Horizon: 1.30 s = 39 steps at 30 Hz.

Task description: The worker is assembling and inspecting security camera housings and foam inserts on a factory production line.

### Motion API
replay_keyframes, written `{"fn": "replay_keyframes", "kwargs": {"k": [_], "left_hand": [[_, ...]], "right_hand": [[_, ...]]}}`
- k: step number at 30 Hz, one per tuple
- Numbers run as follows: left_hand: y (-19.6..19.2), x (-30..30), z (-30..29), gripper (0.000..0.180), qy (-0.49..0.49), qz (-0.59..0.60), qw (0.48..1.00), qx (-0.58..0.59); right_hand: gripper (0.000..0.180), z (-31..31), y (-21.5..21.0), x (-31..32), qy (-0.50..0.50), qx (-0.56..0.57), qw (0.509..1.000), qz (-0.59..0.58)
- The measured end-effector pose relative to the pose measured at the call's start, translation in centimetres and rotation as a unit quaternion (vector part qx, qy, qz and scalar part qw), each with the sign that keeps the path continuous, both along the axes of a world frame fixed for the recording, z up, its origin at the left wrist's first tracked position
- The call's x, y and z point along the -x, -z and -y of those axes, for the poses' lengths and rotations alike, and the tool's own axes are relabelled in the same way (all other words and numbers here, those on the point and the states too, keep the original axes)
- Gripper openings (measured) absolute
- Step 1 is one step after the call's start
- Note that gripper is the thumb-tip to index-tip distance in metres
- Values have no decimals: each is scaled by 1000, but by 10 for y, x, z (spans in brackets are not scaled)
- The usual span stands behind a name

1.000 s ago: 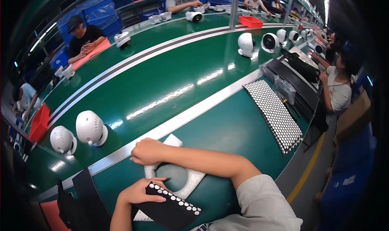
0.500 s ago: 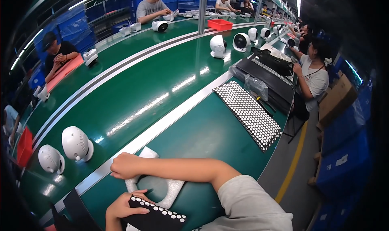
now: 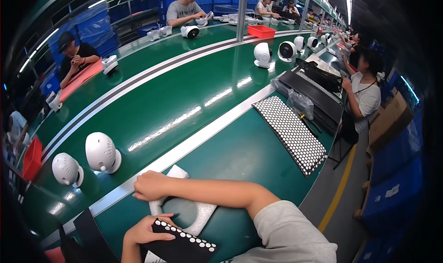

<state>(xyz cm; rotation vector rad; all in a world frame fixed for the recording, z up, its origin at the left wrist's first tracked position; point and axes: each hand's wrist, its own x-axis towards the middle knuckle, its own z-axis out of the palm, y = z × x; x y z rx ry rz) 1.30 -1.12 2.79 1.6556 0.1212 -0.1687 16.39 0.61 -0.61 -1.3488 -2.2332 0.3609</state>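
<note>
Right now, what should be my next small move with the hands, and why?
Perhaps bring the right hand over to the black sheet and lift one white dot from it. The left hand holds that sheet with dots lining its exposed edge, close to the white curved piece. What the right hand grips, if anything, is hidden, so check that first.

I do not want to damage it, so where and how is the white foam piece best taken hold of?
Likely best to pinch the white foam piece by its right band, coming from the right: this narrow band between curved opening and outer edge is uncovered, while the right forearm crosses above the far part.
</note>
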Motion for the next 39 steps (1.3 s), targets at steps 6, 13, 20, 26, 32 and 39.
{"fn": "replay_keyframes", "kwargs": {"k": [6, 13, 20, 26, 32, 39], "left_hand": [[8, 1, 3, 18, -19, -2, 1000, -7], [19, -3, 4, 37, -33, -72, 996, -47], [17, -6, 3, 33, -40, 56, 997, -35], [18, 5, 4, 34, -69, 101, 992, -8], [17, 2, 1, 36, -44, 106, 993, -21], [23, 8, -7, 38, -7, 88, 995, -36]], "right_hand": [[37, 0, 3, -1, -7, 30, 999, 19], [35, -7, 8, -7, -22, 45, 998, 26], [8, -12, -11, 1, -58, -77, 994, -53], [18, -50, -35, 33, -139, -153, 972, 109], [24, -93, -51, 98, -180, -120, 973, 82], [58, -154, -15, 135, -126, 20, 977, 170]]}}
